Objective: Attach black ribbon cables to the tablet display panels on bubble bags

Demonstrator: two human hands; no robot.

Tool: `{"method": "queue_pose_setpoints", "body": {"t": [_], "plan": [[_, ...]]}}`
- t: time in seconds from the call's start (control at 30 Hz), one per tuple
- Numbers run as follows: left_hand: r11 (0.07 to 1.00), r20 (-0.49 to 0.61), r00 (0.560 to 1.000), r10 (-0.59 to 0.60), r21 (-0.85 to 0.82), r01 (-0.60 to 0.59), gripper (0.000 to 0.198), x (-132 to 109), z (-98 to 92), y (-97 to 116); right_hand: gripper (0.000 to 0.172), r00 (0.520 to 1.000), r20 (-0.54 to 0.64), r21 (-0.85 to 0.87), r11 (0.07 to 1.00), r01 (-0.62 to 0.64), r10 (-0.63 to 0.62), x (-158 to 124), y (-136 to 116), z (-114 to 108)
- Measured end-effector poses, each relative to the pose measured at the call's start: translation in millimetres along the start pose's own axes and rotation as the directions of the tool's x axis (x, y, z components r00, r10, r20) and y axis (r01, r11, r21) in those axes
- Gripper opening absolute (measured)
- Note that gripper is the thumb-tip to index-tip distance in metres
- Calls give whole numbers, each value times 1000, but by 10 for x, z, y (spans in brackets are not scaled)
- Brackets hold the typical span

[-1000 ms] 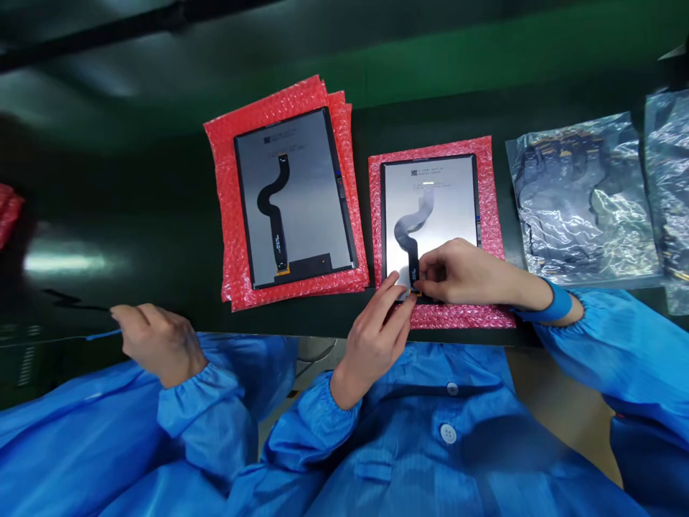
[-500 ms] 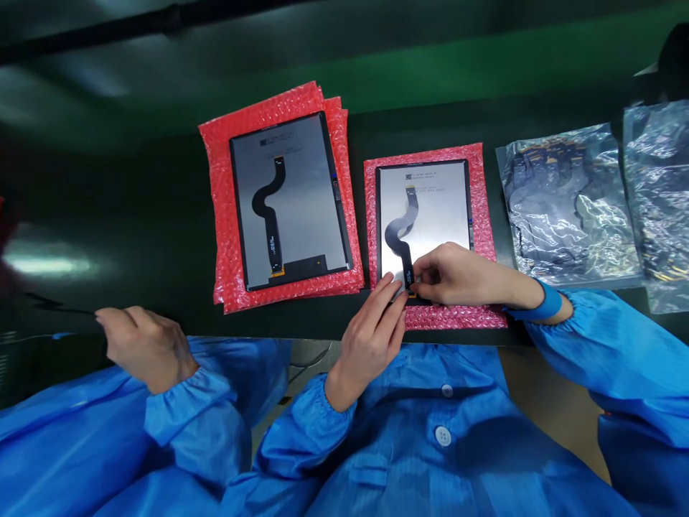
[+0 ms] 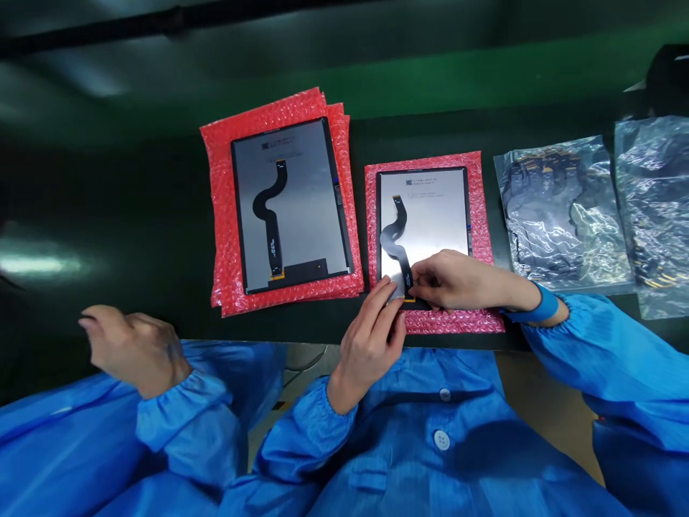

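Observation:
A display panel (image 3: 436, 215) lies back-up on a red bubble-wrap sheet (image 3: 481, 215) near the bench's front edge. A black S-shaped flex cable (image 3: 395, 233) runs down its left half. My right hand (image 3: 457, 281) pinches the cable's lower end at the panel's bottom edge. The outstretched fingertips of my left hand (image 3: 371, 337) rest on the panel's lower left corner, beside that cable end. A second display panel (image 3: 309, 208) with its own flex cable (image 3: 270, 212) lies to the left on a stack of red bubble wrap (image 3: 220, 187).
Two clear plastic bags of flex cables (image 3: 560, 212) (image 3: 654, 208) lie at the right on the dark green bench (image 3: 134, 215). A co-worker's hand (image 3: 129, 348) in a blue sleeve hovers at the bench's front left edge.
The cable's upper part has settled flat on the right panel, further left than before. My hands stay at its lower end. The co-worker's hand has drawn left; its thin blue-tipped tool is gone from view.

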State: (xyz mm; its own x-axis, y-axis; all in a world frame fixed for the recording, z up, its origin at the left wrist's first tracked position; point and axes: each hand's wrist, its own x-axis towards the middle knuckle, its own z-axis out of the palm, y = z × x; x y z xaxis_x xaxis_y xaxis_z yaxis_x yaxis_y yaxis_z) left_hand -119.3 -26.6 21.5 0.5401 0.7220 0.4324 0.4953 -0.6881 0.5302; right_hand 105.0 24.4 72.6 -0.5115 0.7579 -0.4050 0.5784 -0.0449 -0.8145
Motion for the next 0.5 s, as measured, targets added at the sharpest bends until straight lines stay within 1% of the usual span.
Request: {"method": "queue_pose_setpoints", "body": {"t": [0.07,0.13,0.37,0.5], "plan": [[1000,-9,1000,-4,-4,4,31,3,5,-1,20,1000,24,-4,1000,4,-4,-2,-4,-11],[1000,-14,1000,-1,-5,1,30,7,9,0,21,1000,23,-28,1000,2,-2,-6,-9,-18],[1000,-24,1000,1,-6,-1,30,12,34,5,20,1000,-16,-102,995,-2,0,-26,6,13],[1000,-23,1000,4,-10,-4,31,6,44,-2,18,997,-57,-81,995,-50,46,-36,-10,55]]}}
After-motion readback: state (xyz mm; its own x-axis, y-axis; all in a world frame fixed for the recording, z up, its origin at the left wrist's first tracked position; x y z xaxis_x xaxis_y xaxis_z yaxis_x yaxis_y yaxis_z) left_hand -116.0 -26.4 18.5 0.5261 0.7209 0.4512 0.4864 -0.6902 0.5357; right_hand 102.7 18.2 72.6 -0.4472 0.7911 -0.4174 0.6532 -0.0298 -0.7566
